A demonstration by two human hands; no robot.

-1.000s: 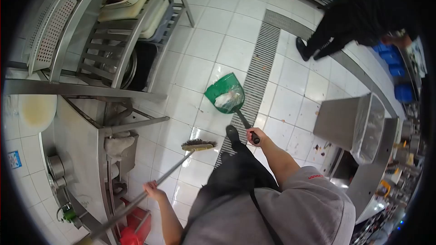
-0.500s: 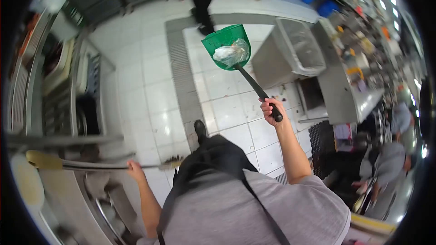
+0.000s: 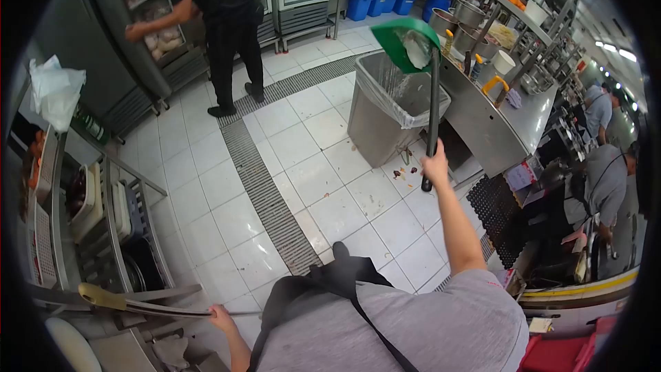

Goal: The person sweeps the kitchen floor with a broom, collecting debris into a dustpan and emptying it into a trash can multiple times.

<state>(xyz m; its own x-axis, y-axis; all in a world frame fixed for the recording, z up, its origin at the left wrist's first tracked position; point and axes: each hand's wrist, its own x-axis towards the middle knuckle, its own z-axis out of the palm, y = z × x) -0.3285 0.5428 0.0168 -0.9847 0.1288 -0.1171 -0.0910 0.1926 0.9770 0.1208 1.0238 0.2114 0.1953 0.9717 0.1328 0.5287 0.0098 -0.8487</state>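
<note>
My right hand (image 3: 434, 166) is closed round the black handle of a green dustpan (image 3: 392, 40). The pan is tilted above the grey bin (image 3: 375, 124), with whitish, plastic-looking waste (image 3: 417, 49) still in it. A clear liner (image 3: 368, 72) covers the bin's rim. Low on the left, my left hand (image 3: 222, 318) grips the thin shaft of a broom (image 3: 165, 311), which has a yellowish end. The broom's other end is hidden by my body.
Food scraps (image 3: 405, 173) lie on the tiles beside the bin. A drain grate (image 3: 258, 189) crosses the floor. At an upright fridge (image 3: 113, 34) stands a person in black (image 3: 231, 21). A steel counter (image 3: 506, 120) is on the right, a shelf rack (image 3: 148, 217) on the left.
The dustpan has swung right, from over the floor to above the bin, and tipped. My view has lifted, showing the person and fridges. My left hand keeps the broom.
</note>
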